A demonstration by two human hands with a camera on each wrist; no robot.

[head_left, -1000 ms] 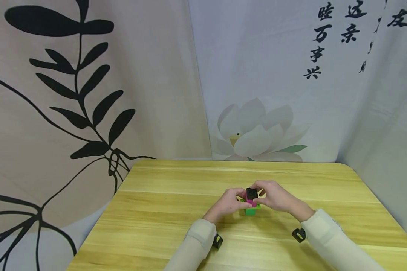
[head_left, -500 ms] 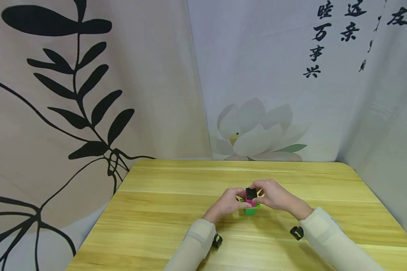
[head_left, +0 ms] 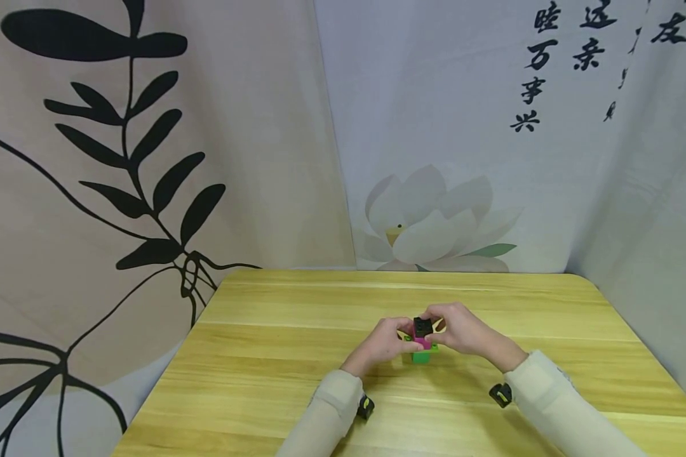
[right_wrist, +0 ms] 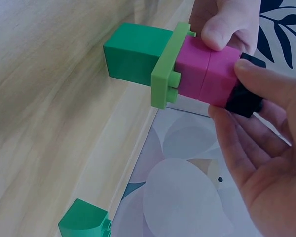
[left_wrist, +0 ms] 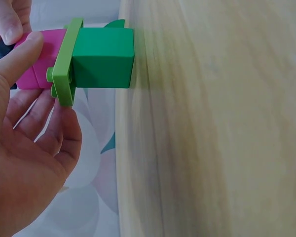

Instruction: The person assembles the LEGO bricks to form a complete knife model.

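A stack of toy building bricks stands on the table (head_left: 263, 381). Its base is a dark green brick (right_wrist: 135, 52), topped by a light green plate (right_wrist: 163, 74) that sticks out past the sides. Above that are two pink bricks (right_wrist: 204, 69), with a black brick (right_wrist: 246, 89) at the very top, sitting slightly askew against the pink. My left hand (head_left: 383, 343) grips the pink part between thumb and fingers. The black brick is pinched by my right hand (head_left: 460, 327), thumb on one side and fingertips on the other.
A loose green brick (right_wrist: 84, 219) with a curved face lies on the table beyond the stack, hidden in the head view. Printed cloth (head_left: 274, 127) hangs behind the far edge. Each wrist wears a small black camera, the left camera (head_left: 366, 407) close over the table.
Both hands keep their hold on the stack with almost no movement; my right hand and wrist have shifted only slightly left. The bricks look the same.
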